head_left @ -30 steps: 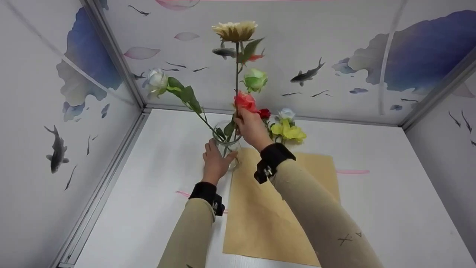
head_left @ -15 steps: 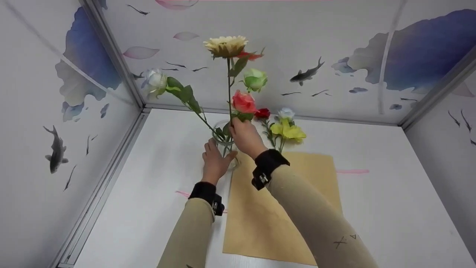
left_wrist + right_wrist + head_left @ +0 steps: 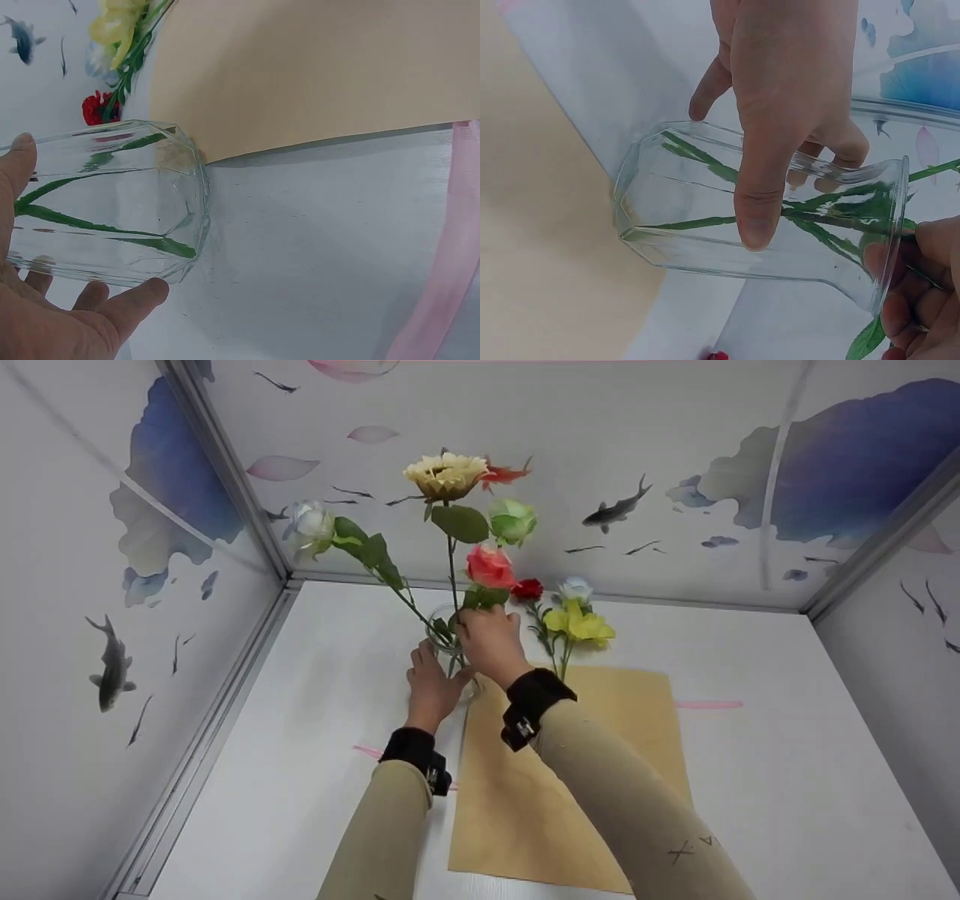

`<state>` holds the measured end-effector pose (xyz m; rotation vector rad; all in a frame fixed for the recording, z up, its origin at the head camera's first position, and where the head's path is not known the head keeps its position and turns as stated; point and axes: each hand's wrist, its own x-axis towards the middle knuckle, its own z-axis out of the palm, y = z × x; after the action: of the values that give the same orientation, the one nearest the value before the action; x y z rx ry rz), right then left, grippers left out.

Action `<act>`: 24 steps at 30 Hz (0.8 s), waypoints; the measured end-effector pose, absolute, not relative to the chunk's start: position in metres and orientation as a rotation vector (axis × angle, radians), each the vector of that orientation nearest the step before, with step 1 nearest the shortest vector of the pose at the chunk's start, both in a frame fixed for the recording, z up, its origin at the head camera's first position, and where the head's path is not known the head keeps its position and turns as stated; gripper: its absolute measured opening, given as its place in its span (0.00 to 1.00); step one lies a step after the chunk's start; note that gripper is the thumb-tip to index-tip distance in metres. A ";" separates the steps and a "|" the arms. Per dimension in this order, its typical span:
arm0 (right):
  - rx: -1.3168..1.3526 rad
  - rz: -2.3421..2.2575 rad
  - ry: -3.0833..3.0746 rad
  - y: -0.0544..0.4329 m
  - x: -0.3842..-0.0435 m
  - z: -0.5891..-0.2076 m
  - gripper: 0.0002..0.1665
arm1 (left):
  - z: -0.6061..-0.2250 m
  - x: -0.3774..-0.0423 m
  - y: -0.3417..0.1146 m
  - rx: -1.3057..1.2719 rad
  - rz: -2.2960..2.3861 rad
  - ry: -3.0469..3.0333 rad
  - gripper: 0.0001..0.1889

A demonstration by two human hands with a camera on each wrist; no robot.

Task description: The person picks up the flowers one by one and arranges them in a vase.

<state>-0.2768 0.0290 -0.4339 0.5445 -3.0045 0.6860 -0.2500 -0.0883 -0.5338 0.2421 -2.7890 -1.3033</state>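
Note:
A clear glass vase with angled sides stands on the white table, green stems inside it. My left hand grips it around its body, the thumb across one side. At the rim, my right hand pinches the dark stem of a pale yellow sunflower, whose lower stem reaches into the mouth. A white rose leans out of the vase to the left. A coral rose and a pale green rose rise beyond my right hand, which hides their lower stems.
A red carnation-like flower, a yellow flower and a pale blue flower lie right of the vase. Brown paper covers part of the table. Printed walls stand at the back and sides.
My right hand has moved down and slightly left, lowering the sunflower into the vase; its head has turned more toward me. My left hand has stayed on the vase.

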 end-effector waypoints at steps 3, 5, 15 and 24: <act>0.536 0.689 -3.002 0.028 -0.276 -0.434 0.17 | -0.533 -0.249 -0.088 0.242 -1.305 -2.791 0.48; 0.536 0.695 -2.995 0.029 -0.276 -0.434 0.16 | -0.533 -0.250 -0.088 0.259 -1.312 -2.805 0.48; 0.599 0.674 -2.971 0.030 -0.275 -0.439 0.18 | -0.533 -0.251 -0.088 0.268 -1.331 -2.816 0.48; 0.720 0.562 -3.006 0.028 -0.270 -0.441 0.23 | -0.535 -0.252 -0.087 0.238 -1.230 -2.846 0.46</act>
<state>-0.2704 0.0278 -0.4414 0.7198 -3.0056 0.5619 -0.2519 -0.0873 -0.5352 0.2384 -2.8461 -1.2300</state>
